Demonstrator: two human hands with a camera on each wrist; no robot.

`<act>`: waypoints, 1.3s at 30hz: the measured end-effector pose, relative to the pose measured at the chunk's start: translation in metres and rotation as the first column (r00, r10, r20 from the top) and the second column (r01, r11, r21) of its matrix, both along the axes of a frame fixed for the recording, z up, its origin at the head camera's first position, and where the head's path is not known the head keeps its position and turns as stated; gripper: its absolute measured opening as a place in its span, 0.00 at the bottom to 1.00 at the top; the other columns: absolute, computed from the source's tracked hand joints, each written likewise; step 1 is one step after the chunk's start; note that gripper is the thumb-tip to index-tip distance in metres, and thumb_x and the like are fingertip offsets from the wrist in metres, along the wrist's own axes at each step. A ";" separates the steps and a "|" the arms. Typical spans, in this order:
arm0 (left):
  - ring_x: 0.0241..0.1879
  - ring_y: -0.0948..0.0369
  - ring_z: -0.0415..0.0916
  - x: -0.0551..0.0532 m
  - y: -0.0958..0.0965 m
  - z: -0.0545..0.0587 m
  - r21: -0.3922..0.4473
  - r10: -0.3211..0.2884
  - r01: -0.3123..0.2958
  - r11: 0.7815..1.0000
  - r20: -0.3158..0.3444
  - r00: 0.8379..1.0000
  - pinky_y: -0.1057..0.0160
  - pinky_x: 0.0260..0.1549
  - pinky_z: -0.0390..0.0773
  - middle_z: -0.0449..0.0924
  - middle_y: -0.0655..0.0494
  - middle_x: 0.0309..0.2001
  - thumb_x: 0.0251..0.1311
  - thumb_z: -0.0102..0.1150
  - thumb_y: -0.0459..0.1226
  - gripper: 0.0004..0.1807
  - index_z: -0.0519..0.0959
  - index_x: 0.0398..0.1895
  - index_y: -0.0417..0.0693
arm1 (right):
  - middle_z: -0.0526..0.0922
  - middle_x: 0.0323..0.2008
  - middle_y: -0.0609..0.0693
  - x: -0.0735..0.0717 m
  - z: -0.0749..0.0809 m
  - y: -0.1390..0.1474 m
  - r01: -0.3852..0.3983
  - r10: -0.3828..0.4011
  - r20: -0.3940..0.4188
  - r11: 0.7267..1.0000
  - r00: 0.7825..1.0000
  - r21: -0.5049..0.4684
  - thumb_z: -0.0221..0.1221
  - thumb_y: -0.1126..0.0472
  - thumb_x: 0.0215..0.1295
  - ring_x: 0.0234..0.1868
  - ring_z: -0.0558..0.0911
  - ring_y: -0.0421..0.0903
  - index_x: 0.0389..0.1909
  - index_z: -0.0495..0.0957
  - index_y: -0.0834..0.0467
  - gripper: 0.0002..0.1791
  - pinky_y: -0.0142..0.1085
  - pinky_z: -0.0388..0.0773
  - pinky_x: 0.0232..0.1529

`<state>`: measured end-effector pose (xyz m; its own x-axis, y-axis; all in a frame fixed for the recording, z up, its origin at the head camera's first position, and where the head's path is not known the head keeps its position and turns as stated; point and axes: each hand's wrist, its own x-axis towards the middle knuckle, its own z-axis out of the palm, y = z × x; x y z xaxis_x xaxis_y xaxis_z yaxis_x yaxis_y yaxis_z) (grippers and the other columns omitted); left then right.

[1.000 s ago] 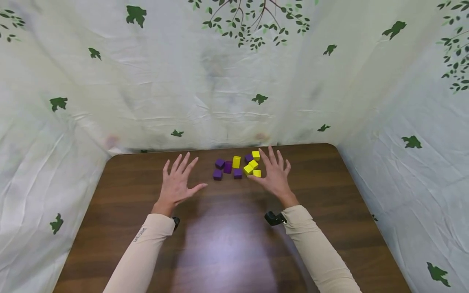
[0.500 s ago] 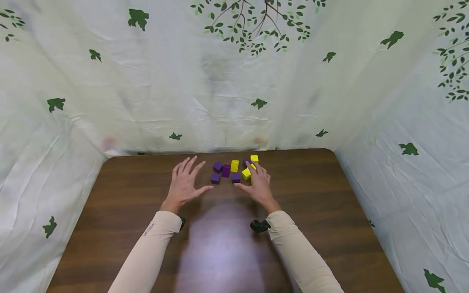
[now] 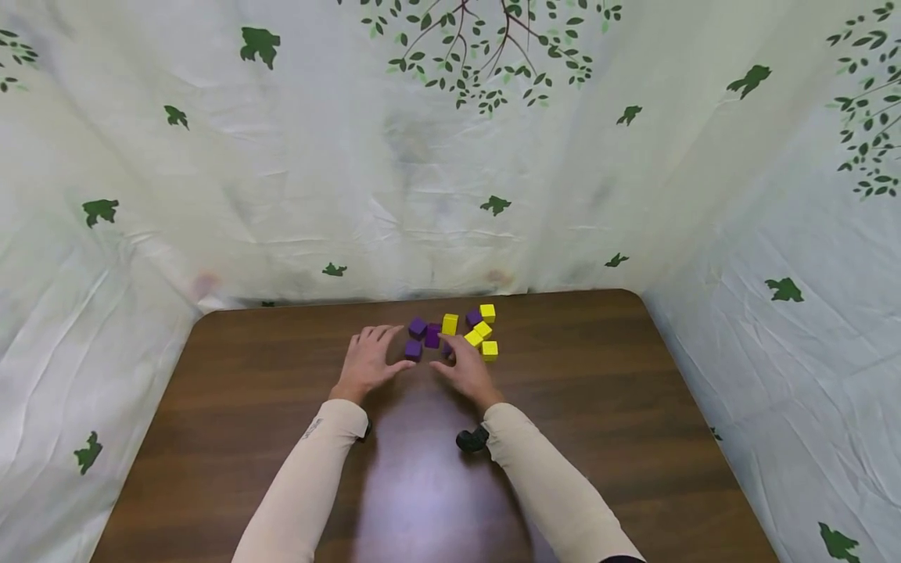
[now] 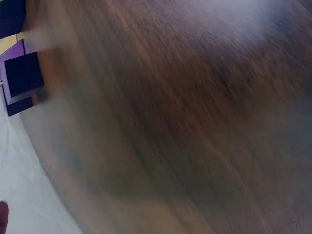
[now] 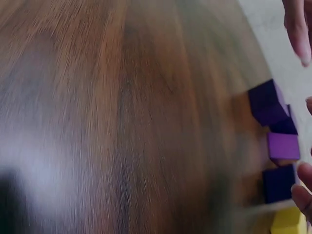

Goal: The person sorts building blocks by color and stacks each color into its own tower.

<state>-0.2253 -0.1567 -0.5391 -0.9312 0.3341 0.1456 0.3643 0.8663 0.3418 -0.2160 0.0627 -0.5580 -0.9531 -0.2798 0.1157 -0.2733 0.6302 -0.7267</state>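
Note:
In the head view, several purple and yellow cubes lie in a loose cluster at the table's far side. My left hand (image 3: 369, 361) is just left of the purple cubes, thumb and fingers spread apart around the near-left purple cube (image 3: 413, 349). My right hand (image 3: 468, 374) reaches in from the right, its fingers partly covering another purple cube (image 3: 446, 351). In the right wrist view, fingertips (image 5: 301, 195) are right beside a dark purple cube (image 5: 279, 184), with a gap of table left of it. A fingertip (image 4: 3, 214) shows at the left wrist view's edge.
Yellow cubes (image 3: 489, 350) lie to the right of my right hand. The brown wooden table (image 3: 598, 438) ends at a white curtain (image 3: 436, 234) printed with green leaves and birds, which also hangs at both sides. A dark wrist device (image 3: 472, 439) is on the right wrist.
Both hands have moved inward toward the purple cubes. The right hand has passed left from the yellow cubes, which show again. The fingers of both hands are less spread.

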 end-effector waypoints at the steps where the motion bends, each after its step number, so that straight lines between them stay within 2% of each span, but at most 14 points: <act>1: 0.60 0.43 0.65 -0.001 0.001 -0.002 -0.003 0.004 -0.004 1.000 0.020 1.000 0.42 0.56 0.64 0.71 0.45 0.61 0.52 0.66 0.57 0.40 0.69 0.66 0.47 | 0.78 0.52 0.58 -0.001 -0.001 -0.004 -0.003 0.003 0.012 1.000 1.000 0.004 0.66 0.57 0.60 0.43 0.78 0.50 0.64 0.70 0.62 0.32 0.41 0.77 0.48; 5: 0.57 0.44 0.68 -0.004 0.005 -0.008 -0.007 0.009 -0.009 1.000 0.094 0.995 0.43 0.53 0.68 0.73 0.45 0.59 0.56 0.66 0.50 0.34 0.71 0.64 0.45 | 0.80 0.52 0.55 -0.002 -0.004 -0.017 0.001 0.000 0.073 1.000 0.997 -0.007 0.66 0.60 0.60 0.38 0.79 0.45 0.63 0.71 0.61 0.30 0.36 0.79 0.42; 11: 0.58 0.42 0.70 -0.006 0.011 -0.015 0.126 0.022 -0.049 0.991 0.204 0.979 0.43 0.56 0.69 0.74 0.39 0.58 0.56 0.67 0.38 0.30 0.71 0.61 0.37 | 0.77 0.57 0.58 -0.003 -0.013 -0.033 0.020 -0.009 0.152 0.997 0.988 -0.076 0.65 0.66 0.60 0.42 0.82 0.47 0.63 0.70 0.62 0.29 0.36 0.80 0.44; 14: 0.58 0.42 0.71 -0.006 0.015 -0.020 0.177 0.038 -0.083 0.981 0.241 0.970 0.46 0.56 0.69 0.75 0.37 0.57 0.56 0.66 0.34 0.28 0.72 0.60 0.35 | 0.78 0.55 0.59 -0.002 -0.017 -0.039 0.028 -0.011 0.164 0.995 0.986 -0.098 0.65 0.67 0.60 0.41 0.83 0.47 0.64 0.70 0.63 0.30 0.34 0.80 0.42; 20: 0.52 0.46 0.76 -0.006 0.021 -0.025 0.193 0.074 -0.125 0.973 0.248 0.966 0.47 0.51 0.74 0.79 0.41 0.52 0.56 0.67 0.32 0.21 0.78 0.54 0.40 | 0.80 0.44 0.59 -0.001 -0.026 -0.046 0.049 -0.037 0.093 0.990 0.995 -0.134 0.66 0.70 0.57 0.34 0.82 0.45 0.60 0.73 0.65 0.27 0.31 0.79 0.35; 23: 0.48 0.48 0.78 -0.006 0.022 -0.027 0.198 0.061 -0.111 0.974 0.240 0.969 0.49 0.48 0.75 0.80 0.43 0.51 0.55 0.68 0.33 0.20 0.79 0.52 0.41 | 0.81 0.40 0.58 0.000 -0.030 -0.045 0.073 -0.064 0.061 0.984 0.996 -0.163 0.66 0.70 0.57 0.31 0.82 0.45 0.57 0.75 0.66 0.25 0.31 0.79 0.33; 26: 0.42 0.51 0.80 -0.004 0.021 -0.030 0.244 0.031 -0.086 0.966 0.224 0.974 0.51 0.44 0.78 0.81 0.43 0.48 0.53 0.69 0.32 0.18 0.80 0.49 0.40 | 0.82 0.35 0.56 0.002 -0.034 -0.042 0.090 -0.080 0.063 0.979 0.995 -0.185 0.66 0.69 0.57 0.29 0.81 0.43 0.54 0.77 0.65 0.22 0.30 0.79 0.32; 30: 0.35 0.53 0.81 0.001 0.017 -0.036 0.355 0.004 -0.071 0.932 0.185 0.983 0.53 0.38 0.79 0.83 0.43 0.42 0.49 0.71 0.30 0.17 0.81 0.45 0.37 | 0.83 0.29 0.53 0.004 -0.037 -0.038 0.096 -0.079 0.086 0.972 0.993 -0.215 0.68 0.67 0.56 0.27 0.80 0.41 0.52 0.79 0.62 0.21 0.30 0.79 0.32; 36: 0.34 0.53 0.81 0.015 0.006 -0.046 0.511 0.010 -0.101 0.853 0.178 0.984 0.55 0.36 0.80 0.83 0.43 0.37 0.48 0.71 0.29 0.17 0.82 0.44 0.38 | 0.84 0.31 0.55 0.015 -0.040 -0.039 0.064 -0.052 0.047 0.953 0.998 -0.297 0.69 0.66 0.55 0.29 0.82 0.42 0.51 0.80 0.62 0.20 0.30 0.80 0.33; 39: 0.32 0.56 0.80 0.027 -0.002 -0.049 0.528 0.009 -0.108 0.842 0.187 0.982 0.58 0.35 0.80 0.83 0.46 0.36 0.47 0.72 0.29 0.17 0.82 0.43 0.39 | 0.85 0.35 0.56 0.026 -0.044 -0.045 0.041 -0.031 0.034 0.946 0.999 -0.320 0.69 0.66 0.55 0.34 0.83 0.45 0.50 0.81 0.63 0.20 0.32 0.80 0.37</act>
<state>-0.1985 -0.1587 -0.5884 -0.9732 0.1942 0.1232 0.2118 0.5487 0.8088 -0.1895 0.0181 -0.6016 -0.9660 -0.1977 0.1668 -0.2313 0.3714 -0.8992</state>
